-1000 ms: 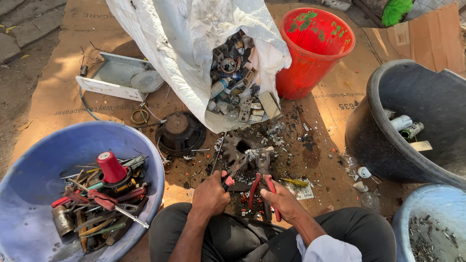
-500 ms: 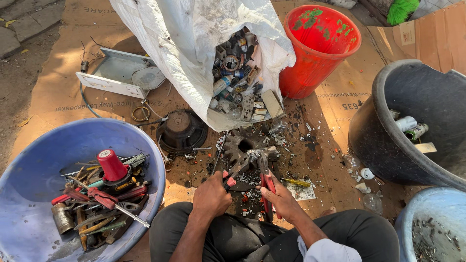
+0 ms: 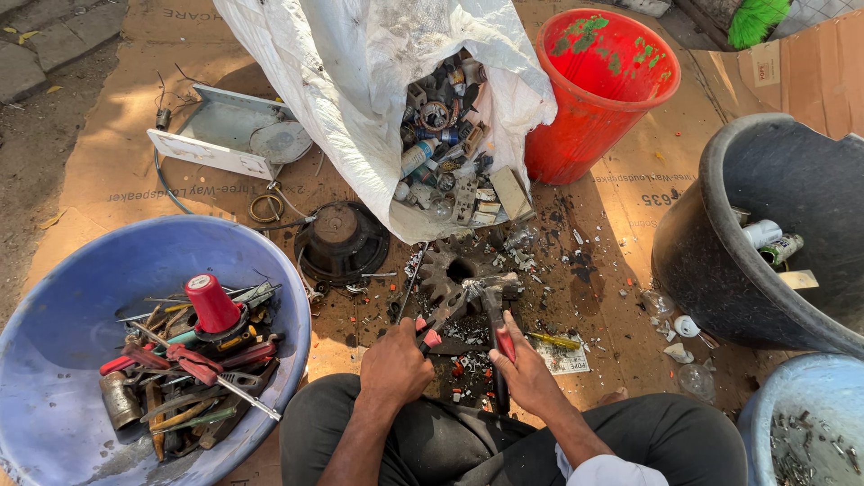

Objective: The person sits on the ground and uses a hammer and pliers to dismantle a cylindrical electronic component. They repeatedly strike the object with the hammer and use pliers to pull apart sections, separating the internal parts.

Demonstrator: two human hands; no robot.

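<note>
Red-handled pliers (image 3: pixel 432 326) sit in the left hand (image 3: pixel 396 364), fingers curled shut around the grips; their long axis runs up and to the right, nose aimed at the gear (image 3: pixel 450 270) lying on the cardboard (image 3: pixel 621 207) in front of the person's knees. The right hand (image 3: pixel 531 378) is closed around a second red-gripped tool (image 3: pixel 495 319), which stands nearly straight up the frame, its metal head meeting the pliers' nose just over the gear's right edge. Both tools converge there, above a litter of small dark bits.

Beyond the gear a white sack (image 3: pixel 360 90) lies tipped open, spilling scrap parts (image 3: pixel 445 135) toward the hands. Just left of the gear rests a black speaker (image 3: pixel 342 238). A blue tub (image 3: pixel 54 360) full of hand tools sits at the left, a red bucket (image 3: pixel 598 99) stands beside the sack, and a black tub (image 3: pixel 720 270) sits at the right.
</note>
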